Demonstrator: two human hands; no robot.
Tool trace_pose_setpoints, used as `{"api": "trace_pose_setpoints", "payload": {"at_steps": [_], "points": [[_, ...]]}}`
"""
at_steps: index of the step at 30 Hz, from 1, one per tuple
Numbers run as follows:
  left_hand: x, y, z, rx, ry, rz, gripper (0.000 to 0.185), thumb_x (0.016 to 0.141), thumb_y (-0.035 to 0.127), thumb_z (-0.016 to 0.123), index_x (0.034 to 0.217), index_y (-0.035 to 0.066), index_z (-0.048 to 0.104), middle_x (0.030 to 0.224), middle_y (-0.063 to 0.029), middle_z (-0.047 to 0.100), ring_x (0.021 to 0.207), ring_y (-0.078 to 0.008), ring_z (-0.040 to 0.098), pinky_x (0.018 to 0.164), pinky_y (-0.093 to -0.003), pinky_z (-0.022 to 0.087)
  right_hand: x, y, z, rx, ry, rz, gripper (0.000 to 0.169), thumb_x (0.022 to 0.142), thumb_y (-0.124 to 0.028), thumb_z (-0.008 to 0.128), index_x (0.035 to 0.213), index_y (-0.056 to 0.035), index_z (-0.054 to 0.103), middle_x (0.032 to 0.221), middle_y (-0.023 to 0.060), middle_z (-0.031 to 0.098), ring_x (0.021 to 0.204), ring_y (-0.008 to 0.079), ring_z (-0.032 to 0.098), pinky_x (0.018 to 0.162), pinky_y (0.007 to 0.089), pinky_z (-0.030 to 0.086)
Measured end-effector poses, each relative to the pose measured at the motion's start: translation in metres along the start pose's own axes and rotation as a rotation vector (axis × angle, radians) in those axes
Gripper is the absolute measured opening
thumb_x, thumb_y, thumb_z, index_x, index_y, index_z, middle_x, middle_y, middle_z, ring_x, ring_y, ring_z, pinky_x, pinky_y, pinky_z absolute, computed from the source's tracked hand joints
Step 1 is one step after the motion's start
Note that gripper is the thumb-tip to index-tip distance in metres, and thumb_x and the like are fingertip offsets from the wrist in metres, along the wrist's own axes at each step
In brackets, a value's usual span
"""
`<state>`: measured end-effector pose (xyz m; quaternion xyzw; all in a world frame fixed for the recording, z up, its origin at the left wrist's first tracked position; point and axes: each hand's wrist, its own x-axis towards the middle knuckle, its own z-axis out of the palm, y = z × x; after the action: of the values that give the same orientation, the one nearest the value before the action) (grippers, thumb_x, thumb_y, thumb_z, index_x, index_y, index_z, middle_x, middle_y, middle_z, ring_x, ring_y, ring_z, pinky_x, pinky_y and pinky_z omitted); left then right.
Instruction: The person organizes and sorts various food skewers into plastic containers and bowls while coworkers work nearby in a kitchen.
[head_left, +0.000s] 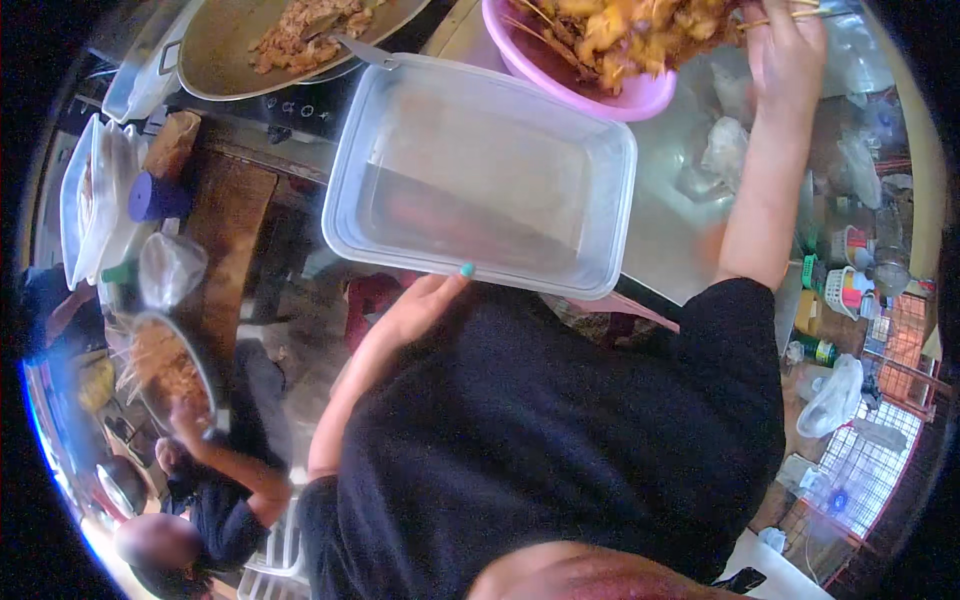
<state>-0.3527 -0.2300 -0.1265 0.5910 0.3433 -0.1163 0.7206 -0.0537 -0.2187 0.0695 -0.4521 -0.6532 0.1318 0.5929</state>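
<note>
My left hand holds the near rim of a translucent plastic container, with a thumb on the rim. The container looks empty, and its far left corner is beside a utensil handle. My right hand is at the top right, closed around the ends of thin wooden skewers. Skewered pieces of meat in orange-brown sauce lie over a pink plastic bowl behind the container. The picture's top edge cuts off part of the bowl and the skewers.
A wide pan with cooked meat sits on a stove at top left. Plastic bags lie on the metal table at right. At lower left a co-worker reaches into a tray of skewered meat.
</note>
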Motion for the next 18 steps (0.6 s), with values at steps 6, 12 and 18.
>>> {"api": "trace_pose_setpoints", "payload": {"at_steps": [6,12,18], "points": [[-0.033,-0.023,-0.042,-0.281,0.400,0.067,0.046,0.082,0.039,0.041,0.090,-0.004,0.057,0.083,-0.0106,0.060,0.078,-0.0166,0.054,0.071,-0.0278,0.041,-0.043,0.013,0.029,0.177,-0.462,0.312,0.010,0.085,-0.011,0.038,0.085,-0.0030,0.045,0.082,0.0131,0.057,0.087,0.0236,0.055,0.078,0.0326,0.041],[-0.009,-0.022,-0.087,-0.066,0.905,0.364,0.036,0.080,0.018,0.050,0.108,-0.003,0.046,0.103,-0.0125,0.053,0.096,-0.0149,0.049,0.082,-0.0253,0.037,-0.072,0.073,0.082,-0.322,-0.831,0.541,0.008,0.082,-0.007,0.040,0.081,-0.0004,0.045,0.071,0.0097,0.056,0.071,0.0159,0.057,0.066,0.0276,0.044],[0.038,-0.018,-0.077,-0.195,0.809,0.577,0.037,0.081,0.009,0.045,0.115,-0.004,0.040,0.113,-0.0135,0.046,0.105,-0.0177,0.043,0.090,-0.0271,0.031,-0.081,0.113,0.131,-0.676,-1.098,0.671,0.017,0.072,-0.004,0.044,0.086,0.0007,0.053,0.070,0.0187,0.057,0.060,0.0303,0.057,0.054,0.0398,0.045]]}}
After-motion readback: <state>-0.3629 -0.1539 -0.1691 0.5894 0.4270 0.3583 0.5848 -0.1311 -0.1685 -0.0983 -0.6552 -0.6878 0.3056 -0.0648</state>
